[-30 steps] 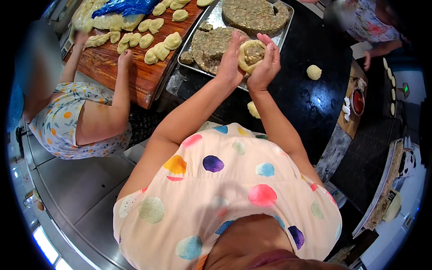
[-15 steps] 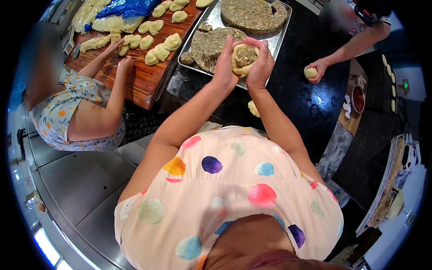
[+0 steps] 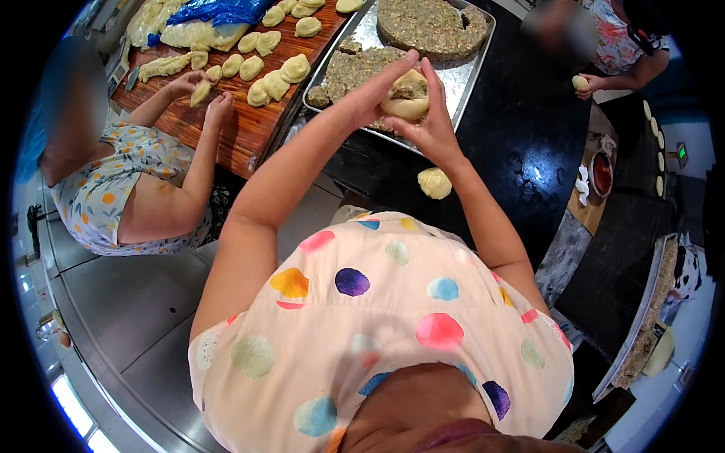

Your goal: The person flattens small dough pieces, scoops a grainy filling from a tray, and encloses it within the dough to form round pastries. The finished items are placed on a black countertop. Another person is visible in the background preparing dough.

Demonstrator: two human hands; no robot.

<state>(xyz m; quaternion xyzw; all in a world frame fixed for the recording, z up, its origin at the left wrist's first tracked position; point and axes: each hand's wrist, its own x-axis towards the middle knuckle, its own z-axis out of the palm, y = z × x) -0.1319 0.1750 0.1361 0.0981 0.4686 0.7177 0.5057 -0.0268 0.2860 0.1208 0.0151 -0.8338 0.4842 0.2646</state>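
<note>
My left hand (image 3: 377, 94) and my right hand (image 3: 429, 124) are cupped around a pale dough wrapper (image 3: 404, 107) with a chunky grey-brown filling (image 3: 410, 89) showing in its open top. The fingers of both hands curve against the dough, above the near edge of a metal tray (image 3: 445, 75). On that tray lie large masses of the same filling (image 3: 430, 29). A lumpy ball of dough (image 3: 434, 183) rests on the dark table (image 3: 513, 151) below my right hand.
At left, a co-worker (image 3: 155, 198) handles dough beside a wooden board (image 3: 230, 128) holding several dough pieces and blue plastic (image 3: 215, 11). At upper right, another person (image 3: 627, 57) holds a dough ball (image 3: 580, 81). A red-filled bowl (image 3: 602, 172) sits at right.
My hands have turned the dough, with the left hand angled more to the right and the right thumb now beneath it. The right-hand co-worker took hold of the table's dough ball and drew it away.
</note>
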